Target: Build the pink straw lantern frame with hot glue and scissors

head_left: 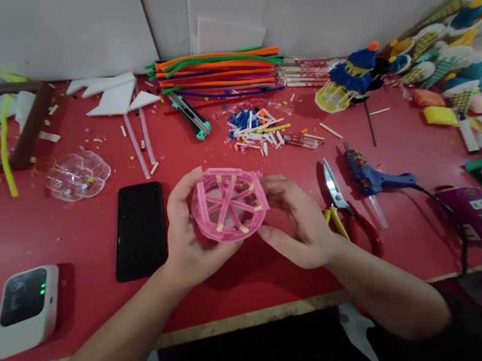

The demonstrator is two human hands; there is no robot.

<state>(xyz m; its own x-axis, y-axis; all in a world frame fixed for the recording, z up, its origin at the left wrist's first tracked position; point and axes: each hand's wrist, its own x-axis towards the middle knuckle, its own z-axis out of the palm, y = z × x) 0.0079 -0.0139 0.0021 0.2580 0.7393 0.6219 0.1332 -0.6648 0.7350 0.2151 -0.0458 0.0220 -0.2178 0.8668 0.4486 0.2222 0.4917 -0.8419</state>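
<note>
Two grips I run from afar are clamped on the pink spoked ring [228, 202] at frame centre: my left hand [187, 239] around its left side, my right hand [300, 220] at its right edge. I see a black phone [138, 231] left of centre and, farther off, pipe cleaners [219, 72] at upper centre.

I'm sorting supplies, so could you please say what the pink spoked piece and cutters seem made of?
Pink spoked piece: probably pipe cleaners, matte and fuzzy-looking; pale ends suggest wood. Cutters: blades apparently metal, silvery, shiny; smooth coloured handles, perhaps plastic.
</note>
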